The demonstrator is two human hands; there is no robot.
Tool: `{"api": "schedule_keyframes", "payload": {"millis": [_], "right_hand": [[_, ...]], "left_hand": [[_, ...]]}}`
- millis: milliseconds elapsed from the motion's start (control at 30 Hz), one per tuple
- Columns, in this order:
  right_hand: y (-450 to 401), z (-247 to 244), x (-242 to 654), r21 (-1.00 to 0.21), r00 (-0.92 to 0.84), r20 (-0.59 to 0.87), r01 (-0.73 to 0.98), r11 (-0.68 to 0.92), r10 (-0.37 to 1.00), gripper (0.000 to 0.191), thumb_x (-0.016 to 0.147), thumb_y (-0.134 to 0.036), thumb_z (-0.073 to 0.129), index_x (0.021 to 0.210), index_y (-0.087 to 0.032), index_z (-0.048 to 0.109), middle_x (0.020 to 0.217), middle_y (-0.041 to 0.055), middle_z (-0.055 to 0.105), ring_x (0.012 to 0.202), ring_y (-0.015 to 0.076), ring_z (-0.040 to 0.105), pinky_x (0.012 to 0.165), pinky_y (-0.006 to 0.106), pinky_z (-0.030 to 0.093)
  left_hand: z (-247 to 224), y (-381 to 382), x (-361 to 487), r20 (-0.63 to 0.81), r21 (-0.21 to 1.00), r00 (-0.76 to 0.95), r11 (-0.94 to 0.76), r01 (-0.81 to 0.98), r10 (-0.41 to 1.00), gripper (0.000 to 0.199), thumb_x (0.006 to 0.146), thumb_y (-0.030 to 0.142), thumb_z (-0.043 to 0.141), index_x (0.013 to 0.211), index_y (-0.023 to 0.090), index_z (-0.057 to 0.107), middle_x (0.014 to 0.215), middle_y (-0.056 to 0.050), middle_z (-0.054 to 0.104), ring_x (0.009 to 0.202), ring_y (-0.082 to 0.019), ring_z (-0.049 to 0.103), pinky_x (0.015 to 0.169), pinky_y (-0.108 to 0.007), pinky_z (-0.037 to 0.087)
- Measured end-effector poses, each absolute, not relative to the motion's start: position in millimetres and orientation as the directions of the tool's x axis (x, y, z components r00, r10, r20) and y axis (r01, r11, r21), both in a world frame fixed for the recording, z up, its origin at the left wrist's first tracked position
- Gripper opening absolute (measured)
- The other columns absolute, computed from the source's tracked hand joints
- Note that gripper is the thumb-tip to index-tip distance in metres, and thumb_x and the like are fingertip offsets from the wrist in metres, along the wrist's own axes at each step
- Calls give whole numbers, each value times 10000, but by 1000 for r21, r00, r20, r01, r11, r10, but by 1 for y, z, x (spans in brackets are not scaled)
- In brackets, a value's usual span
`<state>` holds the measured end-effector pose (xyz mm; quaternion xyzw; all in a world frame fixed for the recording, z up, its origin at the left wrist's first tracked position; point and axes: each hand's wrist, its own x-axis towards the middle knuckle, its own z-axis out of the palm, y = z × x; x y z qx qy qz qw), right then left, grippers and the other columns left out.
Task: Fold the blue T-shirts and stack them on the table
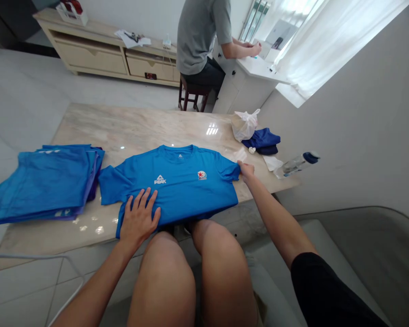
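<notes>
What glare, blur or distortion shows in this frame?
Head view: the sheer white curtain is washed out by daylight; head view: the glossy beige marble-look table throws back bright patches; head view: white PEAK lettering on the bright blue T-shirt stays legible; head view: the black sleeve seems wide-angle stretched.

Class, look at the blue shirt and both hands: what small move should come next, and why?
Probably the right hand should fold the sleeve it grips inward over the blue shirt: that sleeve juts outward, while the left hand lies flat on the shirt's opposite side, seemingly steadying it.
</notes>
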<state>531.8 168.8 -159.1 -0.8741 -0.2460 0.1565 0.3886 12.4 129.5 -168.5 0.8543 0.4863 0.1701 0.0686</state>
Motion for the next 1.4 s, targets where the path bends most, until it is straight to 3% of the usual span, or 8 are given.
{"api": "schedule_keyframes", "payload": {"millis": [200,400,467,567,733,967,1267,1400], "right_hand": [[176,-120,522,-677,771,-21,457,-576,637,161,923,-323,801,927,-180,728,892,104,762,963,298,713,868,381,580],[189,-92,466,-295,370,195,905,-306,908,267,1081,-368,603,1192,-199,777,1035,166,799,1040,355,735,935,432,556],[199,-91,439,-356,246,174,919,-172,954,264,1086,-408,627,1131,-205,789,971,151,798,974,331,753,885,402,575],[217,-92,411,-668,128,100,743,-29,987,366,1082,-554,648,1101,-209,768,888,96,790,758,247,757,711,334,605],[230,-95,424,-910,399,68,401,-107,914,443,1141,-586,489,1225,-194,678,922,55,791,669,167,759,604,279,621],[170,-145,433,-470,153,220,882,-33,963,353,1107,-302,457,1251,-174,753,1255,183,771,1203,331,700,1131,524,549],[200,-177,422,-339,186,271,937,-87,944,509,1092,-436,550,1505,-166,675,1282,214,636,1175,395,549,1091,590,495],[231,-168,429,-284,25,161,959,22,987,327,1085,-364,593,1310,-237,793,1273,186,646,1192,384,524,1066,569,478]], "left_hand": [[-170,129,13,222,283,460,-508,813,860,654,1061,414,440,1665,188,546,1743,-164,486,1634,-374,412,1354,-628,229],[-172,129,13,228,291,459,-510,809,858,664,1059,420,438,1677,196,531,1745,-161,483,1632,-385,409,1351,-640,229],[-172,129,13,228,286,464,-515,808,856,666,1060,421,439,1684,204,521,1742,-158,488,1631,-382,411,1349,-640,232],[-170,129,13,221,272,468,-515,813,856,658,1067,422,427,1671,186,535,1739,-166,490,1633,-380,409,1350,-632,234],[-168,129,13,194,278,466,-504,818,863,665,1066,423,420,1665,162,541,1746,-177,476,1635,-386,400,1352,-637,226],[-167,129,13,192,237,478,-513,825,857,658,1080,421,396,1662,153,544,1744,-182,477,1633,-383,407,1347,-638,240],[-168,128,12,193,227,481,-516,826,855,675,1064,408,450,1708,208,485,1762,-151,459,1643,-368,397,1353,-626,236],[-169,129,12,199,243,475,-513,824,857,684,1060,410,462,1718,223,470,1768,-142,452,1647,-370,392,1354,-626,236]]}}
